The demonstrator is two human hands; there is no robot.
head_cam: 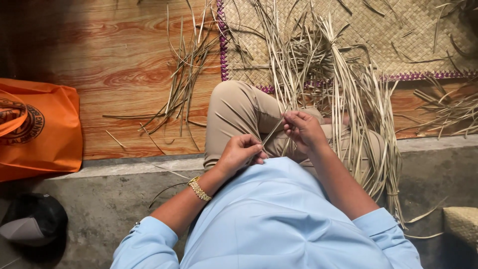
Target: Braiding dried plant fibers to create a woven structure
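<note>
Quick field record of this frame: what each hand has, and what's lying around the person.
left hand: closed on the near end of a thin dried leaf strip
right hand: pinching the same strip higher up, over the lap
strip bundle: long pale strips draped over the right knee, fanning onto the mat
mat: woven, purple edging, top right
loose strips: scattered on the wood-pattern floor
bag: orange, far left
cap: dark, on the concrete step
bracelet: gold, left wrist
</note>
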